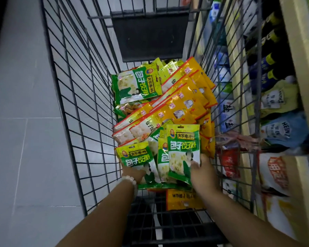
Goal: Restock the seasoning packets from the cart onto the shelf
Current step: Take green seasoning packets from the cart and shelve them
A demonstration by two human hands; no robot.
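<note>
Pickup step: inside the black wire cart (75, 97), both hands (left (133, 173), right (202, 173)) pinch green plastic seasoning packets (183, 150); next, lift them toward the wooden shelf (299, 50) at right.

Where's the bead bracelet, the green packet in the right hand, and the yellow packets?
bead bracelet (130, 180), head view, on the beads at the left wrist.
green packet (183, 145), head view, on its front label.
yellow packets (184, 100), head view, on one packet's face.

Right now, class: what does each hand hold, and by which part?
The right hand grips a green seasoning packet by its bottom edge. The left hand holds another green packet at its lower left corner.
</note>
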